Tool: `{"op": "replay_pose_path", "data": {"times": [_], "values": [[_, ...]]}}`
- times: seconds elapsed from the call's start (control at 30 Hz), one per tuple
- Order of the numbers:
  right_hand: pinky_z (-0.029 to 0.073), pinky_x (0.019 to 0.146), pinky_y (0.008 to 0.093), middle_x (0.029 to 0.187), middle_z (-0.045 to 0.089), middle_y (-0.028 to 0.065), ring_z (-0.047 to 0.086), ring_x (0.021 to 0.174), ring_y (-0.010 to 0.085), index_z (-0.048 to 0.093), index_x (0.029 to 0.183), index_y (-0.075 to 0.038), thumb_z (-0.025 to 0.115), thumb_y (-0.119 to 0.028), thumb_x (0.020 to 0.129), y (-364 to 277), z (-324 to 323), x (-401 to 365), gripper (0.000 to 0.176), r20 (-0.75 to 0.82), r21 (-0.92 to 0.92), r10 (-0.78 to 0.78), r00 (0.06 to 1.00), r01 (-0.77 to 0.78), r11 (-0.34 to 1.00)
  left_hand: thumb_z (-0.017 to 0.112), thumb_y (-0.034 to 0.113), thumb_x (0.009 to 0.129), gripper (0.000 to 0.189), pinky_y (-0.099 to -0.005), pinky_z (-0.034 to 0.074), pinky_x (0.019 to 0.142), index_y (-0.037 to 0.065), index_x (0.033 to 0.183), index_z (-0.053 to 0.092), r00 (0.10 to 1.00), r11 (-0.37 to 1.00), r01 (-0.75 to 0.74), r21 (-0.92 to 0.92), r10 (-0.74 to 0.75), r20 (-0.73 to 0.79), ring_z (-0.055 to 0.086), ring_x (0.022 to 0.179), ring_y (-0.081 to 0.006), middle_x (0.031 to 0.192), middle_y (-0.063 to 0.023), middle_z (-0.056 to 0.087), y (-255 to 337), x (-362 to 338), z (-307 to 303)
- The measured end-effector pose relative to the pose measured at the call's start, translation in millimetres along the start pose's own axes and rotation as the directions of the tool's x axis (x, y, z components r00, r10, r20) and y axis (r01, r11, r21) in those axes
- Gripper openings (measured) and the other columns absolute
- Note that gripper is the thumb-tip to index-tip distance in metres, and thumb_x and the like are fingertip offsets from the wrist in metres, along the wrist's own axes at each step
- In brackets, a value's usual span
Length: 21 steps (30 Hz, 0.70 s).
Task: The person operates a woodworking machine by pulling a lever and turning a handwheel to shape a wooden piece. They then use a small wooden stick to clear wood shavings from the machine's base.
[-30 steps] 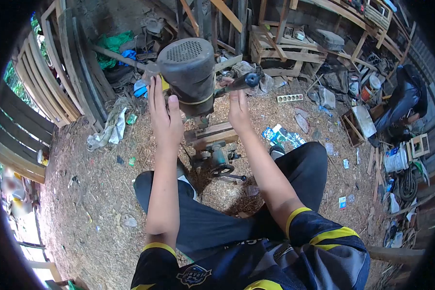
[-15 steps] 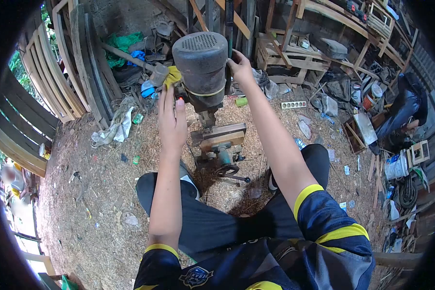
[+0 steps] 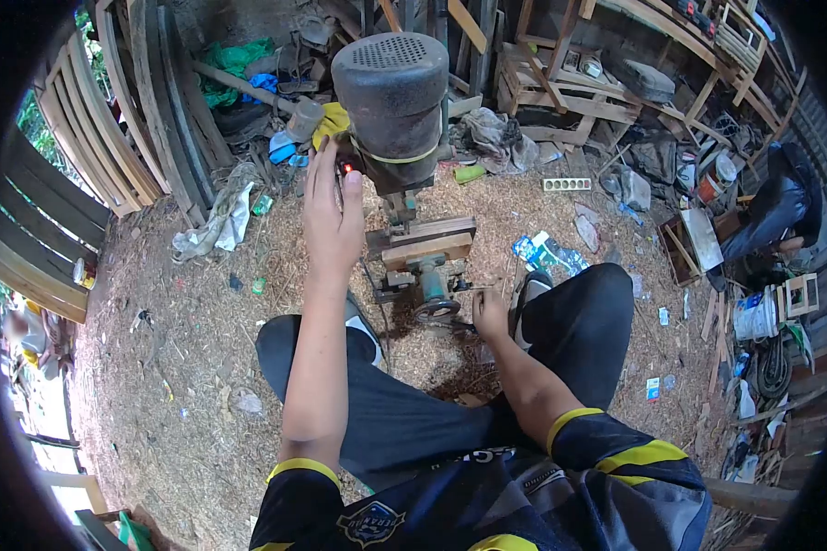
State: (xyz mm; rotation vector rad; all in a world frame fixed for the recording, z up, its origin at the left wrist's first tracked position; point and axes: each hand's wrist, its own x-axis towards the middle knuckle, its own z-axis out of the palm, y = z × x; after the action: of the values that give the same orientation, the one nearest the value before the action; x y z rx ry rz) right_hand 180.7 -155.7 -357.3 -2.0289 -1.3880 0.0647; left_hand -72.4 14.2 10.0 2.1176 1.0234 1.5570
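A drill-like machine stands in front of me, topped by a dark grey motor housing with a perforated cap. My left hand is raised flat, fingers together, its fingertips touching the machine's left side beside a small red switch and a yellow rag. Lower down, a wooden block lies on the machine's table, with a round handwheel beneath it. My right hand is low, just right of the handwheel, fingers curled near its crank; whether it grips anything is hidden.
Sawdust covers the ground. Wooden planks lean at the left, pallets and crates stand behind the machine, and buckets, hoses and scrap crowd the right side. A crumpled cloth lies left of the machine.
My right hand dropped from the upper right side of the motor housing down to the handwheel area. My left hand stayed raised at the machine's left side.
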Motion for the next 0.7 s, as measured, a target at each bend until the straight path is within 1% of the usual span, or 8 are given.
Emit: {"op": "replay_pose_path", "data": {"times": [0.07,0.13,0.23,0.33,0.43,0.53,0.63,0.7], "values": [[0.053,0.087,0.0504,0.103,0.070,0.0276,0.068,0.097,0.0426,0.065,0.116,0.002,0.063,-0.037,0.100,36,32,-34,0.043,0.295,-0.011,0.096,0.951,-0.097,0.995,0.051,0.032,0.109,0.057,-0.0466,0.029,0.123,-0.004,0.152,0.045,0.999,0.999,-0.044,0.032,0.043,0.006,0.038,0.151,-0.0420,0.157,-0.0271,0.046,1,1,3],[0.054,0.090,0.0496,0.107,0.071,0.0301,0.070,0.100,0.0437,0.064,0.122,0.004,0.063,-0.049,0.098,45,52,-42,0.058,0.557,-0.017,0.262,0.788,-0.304,0.952,0.052,0.033,0.109,0.060,-0.0475,0.030,0.123,-0.005,0.154,0.042,0.998,0.996,-0.070,0.047,0.070,0.009,0.038,0.150,-0.0432,0.158,-0.0267,0.045,3,4,3],[0.055,0.092,0.0479,0.111,0.073,0.0291,0.071,0.105,0.0425,0.069,0.120,0.002,0.062,-0.057,0.095,37,54,-22,0.065,0.739,-0.064,0.276,0.615,-0.345,0.937,0.052,0.034,0.109,0.062,-0.0475,0.029,0.123,-0.005,0.155,0.041,0.998,0.997,-0.060,0.041,0.059,0.010,0.037,0.151,-0.0433,0.160,-0.0267,0.042,7,4,3],[0.055,0.089,0.0485,0.102,0.075,0.0261,0.072,0.098,0.0420,0.075,0.107,-0.002,0.063,-0.053,0.095,38,53,-15,0.054,0.799,-0.104,0.258,0.543,-0.298,0.949,0.051,0.035,0.109,0.064,-0.0472,0.028,0.124,-0.006,0.157,0.038,0.997,0.996,-0.071,0.053,0.069,0.028,0.033,0.153,-0.0434,0.165,-0.0273,0.034,6,6,4],[0.056,0.086,0.0494,0.094,0.075,0.0247,0.072,0.092,0.0423,0.078,0.100,-0.004,0.062,-0.050,0.096,35,57,-18,0.048,0.743,-0.172,0.221,0.632,-0.138,0.975,0.051,0.035,0.108,0.068,-0.0476,0.026,0.125,-0.005,0.160,0.032,0.994,0.992,-0.108,0.066,0.106,0.022,0.027,0.156,-0.0430,0.169,-0.0276,0.025,8,7,5],[0.056,0.084,0.0507,0.091,0.073,0.0265,0.071,0.089,0.0445,0.077,0.102,-0.003,0.061,-0.047,0.096,29,54,-21,0.047,0.708,-0.153,0.179,0.683,-0.099,0.983,0.050,0.038,0.108,0.073,-0.0501,0.021,0.126,-0.005,0.162,0.026,0.990,0.989,-0.139,0.042,0.138,0.039,0.022,0.158,-0.0426,0.171,-0.0275,0.019,11,8,7],[0.056,0.090,0.0492,0.099,0.075,0.0240,0.072,0.098,0.0438,0.078,0.101,-0.001,0.062,-0.048,0.094,21,50,-17,0.050,0.698,-0.185,0.214,0.684,-0.117,0.976,0.049,0.045,0.107,0.079,-0.0529,0.015,0.128,-0.002,0.164,0.022,0.981,0.982,-0.169,0.086,0.159,0.111,0.018,0.159,-0.0415,0.172,-0.0254,0.018,10,8,6],[0.056,0.088,0.0495,0.098,0.075,0.0246,0.071,0.097,0.0445,0.077,0.105,-0.003,0.062,-0.048,0.095,7,33,-12,0.048,0.734,-0.175,0.277,0.620,-0.222,0.959,0.047,0.051,0.106,0.082,-0.0543,0.010,0.128,0.003,0.166,0.020,0.964,0.965,-0.226,0.135,0.202,0.176,0.015,0.161,-0.0395,0.174,-0.0221,0.015,6,7,4]]}}
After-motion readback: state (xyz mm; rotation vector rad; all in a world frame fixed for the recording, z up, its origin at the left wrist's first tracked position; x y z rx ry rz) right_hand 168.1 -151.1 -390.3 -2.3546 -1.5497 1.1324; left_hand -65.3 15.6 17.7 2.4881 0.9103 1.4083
